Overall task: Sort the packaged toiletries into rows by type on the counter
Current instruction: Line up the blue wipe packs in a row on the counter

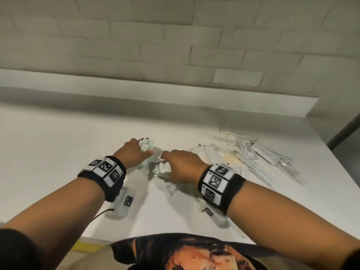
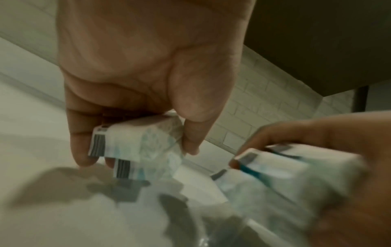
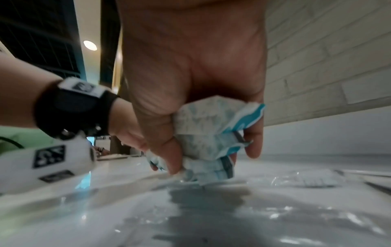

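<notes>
My left hand [image 1: 136,152] grips a small white-and-teal wrapped packet [image 2: 139,148] with a barcode end, fingers and thumb curled round it just above the white counter [image 1: 58,152]. Close to its right, my right hand [image 1: 181,164] clutches several crumpled packets of the same kind [image 3: 209,133], low over the counter. The left hand's packet [image 1: 147,144] pokes out past the knuckles in the head view. A pile of long clear-wrapped toiletries [image 1: 253,156] lies to the right of the right hand.
A clear wrapper [image 1: 172,187] lies on the counter under the right wrist. A low white backsplash ledge [image 1: 155,94] and a brick wall close off the far side. The counter's right edge [image 1: 341,166] runs near the pile.
</notes>
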Demonstrator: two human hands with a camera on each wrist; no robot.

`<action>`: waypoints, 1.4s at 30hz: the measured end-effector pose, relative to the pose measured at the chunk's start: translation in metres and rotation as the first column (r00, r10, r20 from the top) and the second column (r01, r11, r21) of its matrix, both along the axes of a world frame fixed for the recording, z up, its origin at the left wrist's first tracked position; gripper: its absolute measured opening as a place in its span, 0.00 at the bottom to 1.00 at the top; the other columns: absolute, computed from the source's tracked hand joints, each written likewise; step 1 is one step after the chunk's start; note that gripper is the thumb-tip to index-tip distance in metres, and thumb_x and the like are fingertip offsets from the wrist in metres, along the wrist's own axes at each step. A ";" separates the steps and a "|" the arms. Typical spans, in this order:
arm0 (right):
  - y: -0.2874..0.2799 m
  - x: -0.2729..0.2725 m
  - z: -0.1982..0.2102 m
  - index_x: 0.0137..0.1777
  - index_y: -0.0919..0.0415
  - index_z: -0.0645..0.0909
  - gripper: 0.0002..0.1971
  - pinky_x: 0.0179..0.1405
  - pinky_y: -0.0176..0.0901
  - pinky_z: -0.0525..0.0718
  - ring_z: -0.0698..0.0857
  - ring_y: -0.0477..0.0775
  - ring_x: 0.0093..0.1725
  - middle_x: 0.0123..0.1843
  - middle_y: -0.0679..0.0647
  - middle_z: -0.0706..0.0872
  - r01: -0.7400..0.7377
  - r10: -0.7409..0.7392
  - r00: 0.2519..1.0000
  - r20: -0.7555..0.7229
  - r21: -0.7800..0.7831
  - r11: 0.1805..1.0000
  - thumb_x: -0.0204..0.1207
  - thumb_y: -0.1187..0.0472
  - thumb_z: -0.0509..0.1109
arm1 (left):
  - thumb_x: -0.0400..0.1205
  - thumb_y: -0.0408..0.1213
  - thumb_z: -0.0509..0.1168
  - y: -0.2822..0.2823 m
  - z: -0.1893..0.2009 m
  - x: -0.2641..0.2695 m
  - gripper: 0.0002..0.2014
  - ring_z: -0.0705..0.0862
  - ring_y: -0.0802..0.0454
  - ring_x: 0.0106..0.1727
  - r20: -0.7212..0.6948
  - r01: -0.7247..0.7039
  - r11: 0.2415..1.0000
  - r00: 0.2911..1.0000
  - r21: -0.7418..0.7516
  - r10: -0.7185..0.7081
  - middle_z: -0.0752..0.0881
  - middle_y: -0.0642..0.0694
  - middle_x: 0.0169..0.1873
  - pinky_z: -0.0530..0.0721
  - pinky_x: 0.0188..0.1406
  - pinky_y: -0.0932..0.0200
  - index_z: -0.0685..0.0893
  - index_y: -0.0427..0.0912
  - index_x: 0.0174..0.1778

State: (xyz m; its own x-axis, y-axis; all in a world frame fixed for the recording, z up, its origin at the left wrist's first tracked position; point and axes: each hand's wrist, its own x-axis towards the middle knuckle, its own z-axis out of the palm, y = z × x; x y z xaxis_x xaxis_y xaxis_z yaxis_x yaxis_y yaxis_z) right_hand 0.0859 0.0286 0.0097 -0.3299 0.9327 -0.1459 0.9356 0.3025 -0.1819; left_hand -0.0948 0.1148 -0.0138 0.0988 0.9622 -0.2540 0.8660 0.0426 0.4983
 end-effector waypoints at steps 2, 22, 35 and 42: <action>0.014 -0.006 -0.009 0.70 0.52 0.71 0.24 0.48 0.50 0.81 0.83 0.59 0.56 0.60 0.55 0.83 0.049 -0.049 0.999 0.023 0.013 0.999 0.78 0.45 0.68 | 0.77 0.56 0.68 -0.001 -0.003 -0.007 0.31 0.82 0.45 0.51 0.024 0.016 0.999 1.000 -0.030 -0.015 0.83 0.42 0.58 0.79 0.51 0.53 0.70 0.37 0.67; 0.079 0.004 0.009 0.81 0.50 0.57 0.46 0.62 0.55 0.80 0.76 0.61 0.69 0.73 0.58 0.73 0.498 -0.492 0.866 -0.095 0.063 0.865 0.67 0.42 0.77 | 0.77 0.34 0.70 0.027 0.007 -0.048 0.20 0.76 0.53 0.68 0.004 0.564 0.824 0.825 -0.050 -0.564 0.74 0.53 0.66 0.74 0.69 0.56 0.81 0.55 0.64; 0.057 -0.024 -0.005 0.59 0.57 0.77 0.25 0.40 0.41 0.78 0.80 0.52 0.47 0.57 0.54 0.82 0.441 -0.396 0.892 0.219 -0.225 0.869 0.66 0.49 0.78 | 0.77 0.55 0.67 0.001 -0.001 -0.039 0.27 0.80 0.48 0.60 -0.250 0.589 0.808 0.787 0.033 -0.564 0.78 0.49 0.61 0.78 0.52 0.56 0.71 0.57 0.73; 0.065 -0.018 -0.013 0.75 0.42 0.72 0.25 0.60 0.48 0.75 0.75 0.60 0.66 0.68 0.54 0.75 0.277 -0.265 0.948 0.176 -0.051 0.959 0.79 0.61 0.63 | 0.76 0.50 0.68 0.003 0.004 -0.037 0.18 0.80 0.51 0.53 -0.202 0.607 0.794 0.780 0.012 -0.593 0.76 0.53 0.50 0.80 0.54 0.54 0.80 0.60 0.63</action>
State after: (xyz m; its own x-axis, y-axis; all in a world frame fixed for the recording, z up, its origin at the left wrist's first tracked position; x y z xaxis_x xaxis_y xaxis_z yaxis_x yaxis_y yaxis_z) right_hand 0.0683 0.0938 -0.0032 -0.0312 0.9680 -0.2491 0.9993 0.0247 -0.0292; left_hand -0.1321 0.1176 -0.0095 0.6223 0.7394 -0.2568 0.7773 -0.5454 0.3136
